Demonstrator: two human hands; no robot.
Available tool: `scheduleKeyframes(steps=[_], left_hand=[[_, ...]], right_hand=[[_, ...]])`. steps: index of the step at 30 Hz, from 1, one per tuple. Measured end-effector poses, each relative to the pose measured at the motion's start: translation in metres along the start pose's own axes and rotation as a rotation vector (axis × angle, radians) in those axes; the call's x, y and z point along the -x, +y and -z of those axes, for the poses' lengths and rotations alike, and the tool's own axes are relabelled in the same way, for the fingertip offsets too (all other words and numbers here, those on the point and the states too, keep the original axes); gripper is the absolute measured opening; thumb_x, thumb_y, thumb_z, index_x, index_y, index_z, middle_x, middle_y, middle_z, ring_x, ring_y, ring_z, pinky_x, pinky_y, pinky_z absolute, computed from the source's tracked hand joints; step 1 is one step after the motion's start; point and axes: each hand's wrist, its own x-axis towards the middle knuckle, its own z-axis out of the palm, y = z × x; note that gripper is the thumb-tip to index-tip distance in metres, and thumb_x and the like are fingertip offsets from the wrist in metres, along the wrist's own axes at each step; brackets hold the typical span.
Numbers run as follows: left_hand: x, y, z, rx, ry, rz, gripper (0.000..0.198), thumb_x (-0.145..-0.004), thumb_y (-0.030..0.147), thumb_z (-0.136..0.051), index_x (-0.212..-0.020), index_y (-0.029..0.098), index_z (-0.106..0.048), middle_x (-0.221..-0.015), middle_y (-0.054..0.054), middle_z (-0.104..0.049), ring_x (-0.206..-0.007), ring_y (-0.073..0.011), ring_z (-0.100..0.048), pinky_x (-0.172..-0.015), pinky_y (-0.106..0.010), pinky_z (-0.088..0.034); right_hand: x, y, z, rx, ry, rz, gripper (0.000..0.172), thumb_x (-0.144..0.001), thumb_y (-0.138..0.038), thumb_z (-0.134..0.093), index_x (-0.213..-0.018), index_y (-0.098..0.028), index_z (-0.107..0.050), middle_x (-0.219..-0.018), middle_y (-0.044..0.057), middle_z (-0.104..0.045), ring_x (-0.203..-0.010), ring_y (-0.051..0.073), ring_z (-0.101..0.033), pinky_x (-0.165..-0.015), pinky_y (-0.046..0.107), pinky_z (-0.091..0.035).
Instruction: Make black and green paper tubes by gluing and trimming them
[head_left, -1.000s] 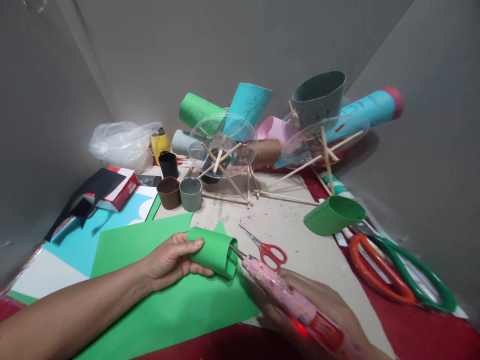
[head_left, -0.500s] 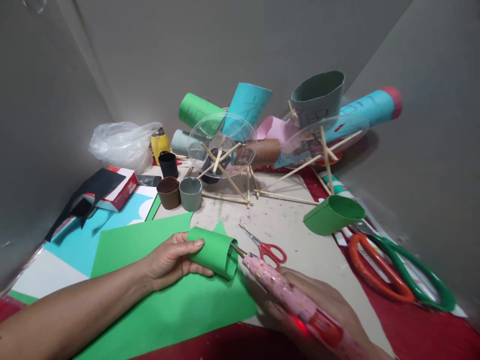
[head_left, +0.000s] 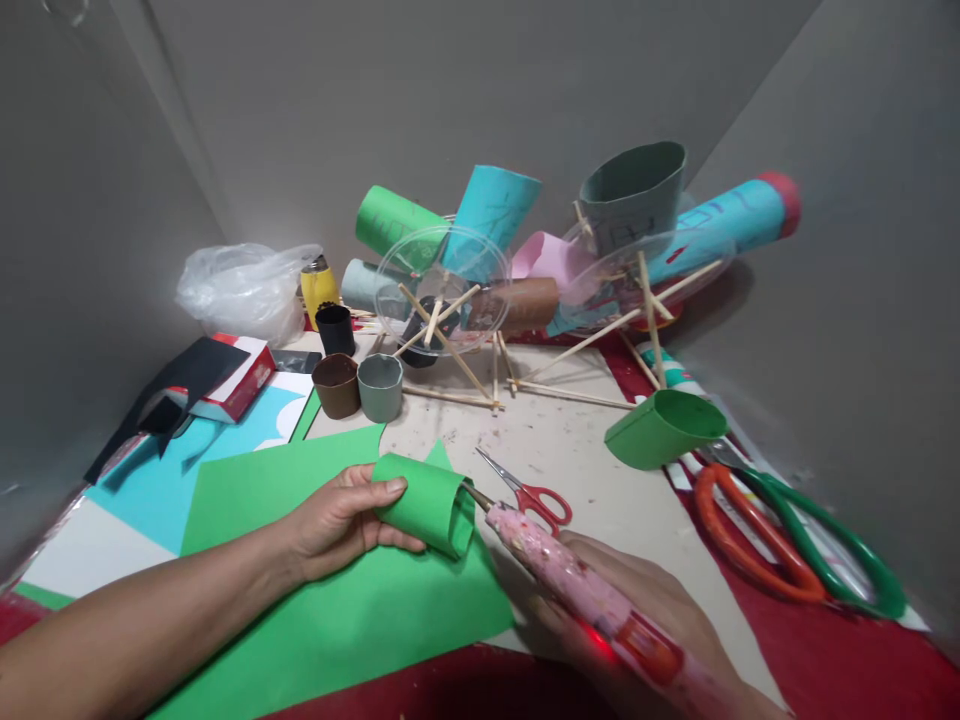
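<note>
A rolled green paper tube [head_left: 420, 500] is pinched in my left hand [head_left: 356, 520], thumb on top and fingers beneath. My right hand [head_left: 645, 600] is wrapped around a pink glue gun [head_left: 570, 580] with a red light glowing on its side. The gun's metal nozzle points at the tube's open right end, at the overlapping paper edge; whether it touches is hard to make out. Green paper sheets [head_left: 300, 620] lie under both the tube and my left forearm. Just beyond the gun lie small red-handled scissors [head_left: 536, 500].
Stick-and-plastic-disc wheels [head_left: 442, 290] carrying coloured paper tubes stand at the back. Small brown [head_left: 336, 385] and grey [head_left: 380, 388] paper cups sit left of centre. On the right are a green paper ring [head_left: 664, 430] and large scissors [head_left: 757, 540]. A plastic bag [head_left: 244, 290] lies at back left.
Almost nothing differs. The whole view has shifted very slightly, while the tube and the glue gun keep nearly the same position relative to each other.
</note>
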Motion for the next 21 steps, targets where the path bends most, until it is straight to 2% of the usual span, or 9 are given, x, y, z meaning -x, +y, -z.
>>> scheduleKeyframes(steps=[11, 14, 21], left_hand=[[-0.001, 0.001, 0.000, 0.027, -0.011, -0.013, 0.021, -0.075, 0.022, -0.079, -0.088, 0.006, -0.075, -0.085, -0.014, -0.076, -0.072, -0.0199, -0.073, -0.068, -0.031, -0.064], [-0.001, 0.000, 0.002, 0.036, -0.029, -0.015, 0.018, -0.077, 0.020, -0.077, -0.088, 0.007, -0.075, -0.085, -0.014, -0.076, -0.073, -0.0205, -0.074, -0.068, -0.032, -0.064], [-0.001, -0.001, 0.004, 0.062, -0.036, -0.024, 0.014, -0.079, 0.017, -0.073, -0.089, 0.007, -0.073, -0.086, -0.014, -0.076, -0.074, -0.0213, -0.073, -0.067, -0.033, -0.064]], right_hand=[[0.000, 0.003, 0.000, -0.054, -0.062, -0.037, 0.017, -0.093, -0.034, -0.055, -0.086, -0.023, -0.066, -0.065, 0.001, -0.062, -0.052, 0.016, -0.060, -0.049, 0.025, -0.052], [-0.001, 0.003, 0.000, -0.064, -0.047, -0.041, 0.017, -0.093, -0.033, -0.054, -0.088, -0.024, -0.067, -0.064, 0.001, -0.062, -0.052, 0.016, -0.061, -0.049, 0.025, -0.053], [0.005, 0.005, -0.010, -0.068, 0.077, -0.091, 0.015, -0.091, -0.035, -0.057, -0.094, -0.028, -0.070, -0.072, 0.005, -0.068, -0.065, 0.023, -0.070, -0.053, 0.029, -0.059]])
